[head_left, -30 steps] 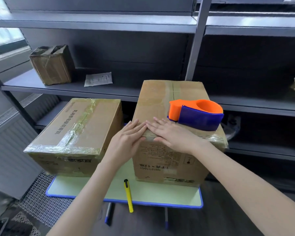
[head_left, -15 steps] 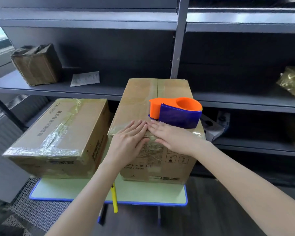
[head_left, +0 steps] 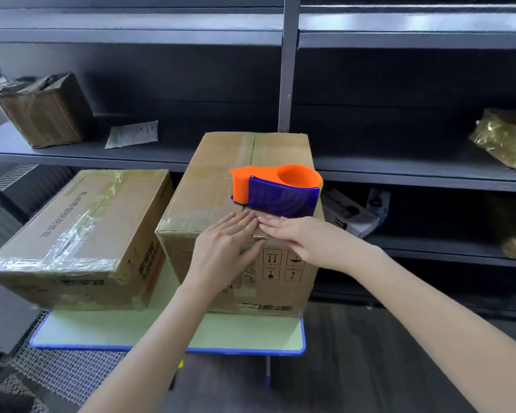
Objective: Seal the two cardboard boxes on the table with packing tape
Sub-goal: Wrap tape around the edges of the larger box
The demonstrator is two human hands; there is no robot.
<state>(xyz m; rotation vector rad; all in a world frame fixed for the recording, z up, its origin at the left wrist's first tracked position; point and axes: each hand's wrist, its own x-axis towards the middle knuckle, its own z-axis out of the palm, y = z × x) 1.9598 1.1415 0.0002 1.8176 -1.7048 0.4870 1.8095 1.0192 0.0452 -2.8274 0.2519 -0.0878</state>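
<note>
Two cardboard boxes stand side by side on the desk (head_left: 245, 332), a pale green top with a blue rim. The taller box (head_left: 218, 180) stands at the middle, and the lower box (head_left: 81, 231) lies just to its left with a narrow gap between them. Clear tape runs along the top seam of each and across the near top edge, wrinkled on the lower box. An orange and blue tape dispenser (head_left: 277, 189) rests on top of the taller box, toward its right side and just behind the hands. Both hands lie flat on the near top edge of the taller box, where the tape folds over the corner. The left hand (head_left: 224, 248) comes up from below, its palm against the front face and its fingers (head_left: 245, 220) straight and close together, reaching onto the top. The right hand (head_left: 298, 236) comes in from the right with its forearm stretched across, its fingers (head_left: 273, 226) straight and laid along the edge, pointing left. The fingertips of the two hands meet at the seam; neither hand grips anything. Behind the desk stands dark metal shelving (head_left: 286, 70). On its middle shelf sit a small worn carton (head_left: 42, 110) at the left, a flat paper packet (head_left: 131, 134) beside it, and a crumpled gold-wrapped bundle (head_left: 504, 141) at the far right.
</note>
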